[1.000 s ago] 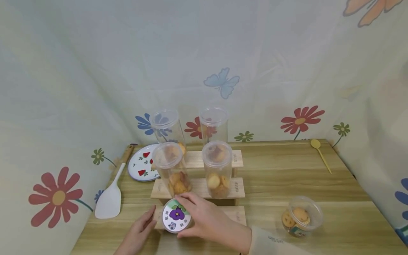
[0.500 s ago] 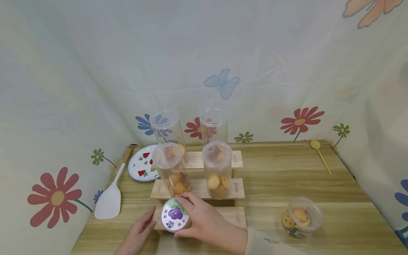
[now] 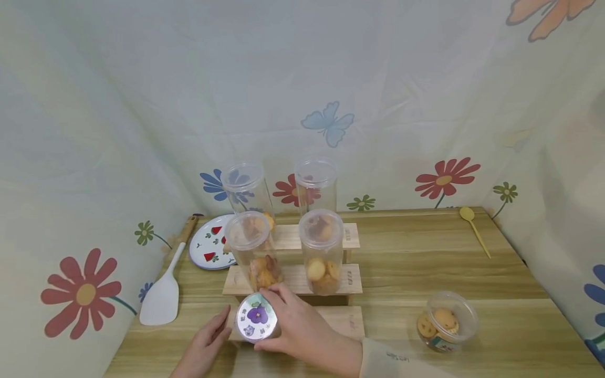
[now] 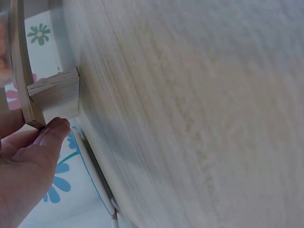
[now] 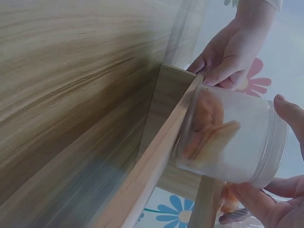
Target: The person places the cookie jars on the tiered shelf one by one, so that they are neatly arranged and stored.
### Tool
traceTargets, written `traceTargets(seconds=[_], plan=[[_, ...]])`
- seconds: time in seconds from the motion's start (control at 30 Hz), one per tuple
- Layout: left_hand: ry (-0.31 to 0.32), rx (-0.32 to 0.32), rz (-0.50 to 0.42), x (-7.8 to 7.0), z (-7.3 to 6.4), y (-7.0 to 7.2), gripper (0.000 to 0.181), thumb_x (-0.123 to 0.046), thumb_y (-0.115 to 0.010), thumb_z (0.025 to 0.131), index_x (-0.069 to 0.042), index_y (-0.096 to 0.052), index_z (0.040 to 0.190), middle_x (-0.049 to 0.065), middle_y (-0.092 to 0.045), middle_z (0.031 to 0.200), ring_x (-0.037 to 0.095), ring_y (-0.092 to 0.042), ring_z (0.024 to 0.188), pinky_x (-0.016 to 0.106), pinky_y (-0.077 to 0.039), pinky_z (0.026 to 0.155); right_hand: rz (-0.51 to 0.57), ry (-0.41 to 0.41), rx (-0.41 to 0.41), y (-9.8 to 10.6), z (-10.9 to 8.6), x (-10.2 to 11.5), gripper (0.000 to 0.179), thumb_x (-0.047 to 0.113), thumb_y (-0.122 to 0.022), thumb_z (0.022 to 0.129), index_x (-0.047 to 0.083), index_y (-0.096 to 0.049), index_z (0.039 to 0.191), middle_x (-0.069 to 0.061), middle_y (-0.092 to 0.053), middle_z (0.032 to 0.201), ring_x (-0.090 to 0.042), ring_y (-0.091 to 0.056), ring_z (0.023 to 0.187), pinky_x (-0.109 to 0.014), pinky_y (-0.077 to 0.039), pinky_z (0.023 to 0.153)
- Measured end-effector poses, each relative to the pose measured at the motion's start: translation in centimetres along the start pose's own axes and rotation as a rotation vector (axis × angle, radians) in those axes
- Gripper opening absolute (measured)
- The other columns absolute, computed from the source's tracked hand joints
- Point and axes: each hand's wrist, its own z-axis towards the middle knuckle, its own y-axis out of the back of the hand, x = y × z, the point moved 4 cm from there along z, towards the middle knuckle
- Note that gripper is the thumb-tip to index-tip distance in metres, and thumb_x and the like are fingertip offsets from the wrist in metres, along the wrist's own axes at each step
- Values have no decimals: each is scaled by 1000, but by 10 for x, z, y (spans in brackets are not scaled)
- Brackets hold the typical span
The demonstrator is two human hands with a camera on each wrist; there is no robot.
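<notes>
My right hand [image 3: 302,328] grips a short clear jar [image 5: 228,137] by its lid, thumb and fingers on opposite sides. The lid [image 3: 257,317] carries a purple flower and small dark characters. Orange-brown cookie pieces show through the jar wall in the right wrist view, its base right at the lowest step of a wooden tiered rack [image 3: 340,317]. At the left end of that step, my left hand [image 3: 203,341] pinches the board's edge, thumb on one face and fingers on the other, as the left wrist view shows.
Several tall lidded jars of cookies, one a front jar [image 3: 321,252], stand on the upper steps. Left lie a white spatula [image 3: 162,299] and a watermelon-patterned plate [image 3: 203,241]. At right are a small cookie tub [image 3: 444,320] and a yellow spoon [image 3: 475,231]. A printed curtain [image 3: 402,105] encloses the table.
My right hand has shifted the short jar slightly left along the lowest step. The left hand stays at the rack's end.
</notes>
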Motion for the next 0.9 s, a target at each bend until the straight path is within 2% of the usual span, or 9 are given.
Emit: traceTargets(seconds=[0.23,0.37,0.47,0.7,0.9], plan=[[49,8,-8,0,-1,0,46,-2,-57,96,12,-42,137,27,-43,140,35,-38,126,15,-36,97,35,-40,13,-1,1,-1,89,61,-74,73,12,-43,141,0,-40,129,-7,-53,102,-21,-49,87],[56,11,-13,-1,0,0,46,-1,-56,96,13,-41,137,26,-42,141,34,-38,126,15,-36,97,44,-40,11,-2,2,-2,89,59,-76,73,12,-43,141,0,-40,128,-7,-55,97,-19,-50,84],[48,12,-19,-2,1,0,45,0,-56,96,14,-41,136,27,-43,140,34,-39,126,15,-34,97,42,-36,16,-2,2,-2,89,61,-74,73,13,-42,141,1,-40,127,-6,-54,98,-19,-50,84],[125,42,-34,1,2,-1,46,-3,-54,98,12,-39,139,24,-39,144,31,-38,130,18,-32,101,-4,-19,15,1,5,-2,94,79,-60,70,15,-44,137,4,-43,120,-4,-50,98,-19,-48,87],[135,45,-24,2,3,0,47,-5,-55,98,11,-40,139,23,-40,144,31,-38,131,21,-33,102,11,16,-17,9,3,-1,90,76,-59,74,13,-44,137,5,-45,124,-4,-46,108,-21,-45,94]])
